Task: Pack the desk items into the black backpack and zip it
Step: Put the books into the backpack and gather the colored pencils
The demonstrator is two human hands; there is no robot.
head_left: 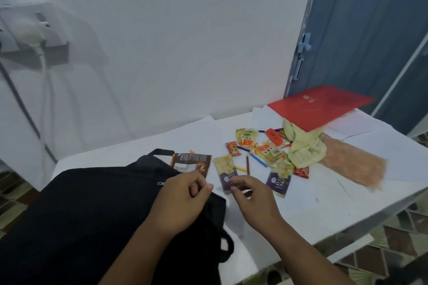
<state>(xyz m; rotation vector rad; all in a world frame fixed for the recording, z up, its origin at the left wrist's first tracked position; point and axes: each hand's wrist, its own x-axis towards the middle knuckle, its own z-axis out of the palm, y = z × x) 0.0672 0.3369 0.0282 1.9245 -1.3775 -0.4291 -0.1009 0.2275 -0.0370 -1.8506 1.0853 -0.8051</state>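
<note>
White desk (301,203): left hand (183,201) curled empty over backpack (81,215); right hand's (252,199) grip unclear.

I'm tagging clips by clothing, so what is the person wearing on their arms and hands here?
Nothing shows on either. The left hand and right hand are bare, with no gloves, and no rings or watch that I can see. Both forearms are uncovered right down to the picture's bottom edge, so no sleeve comes into view.
</note>
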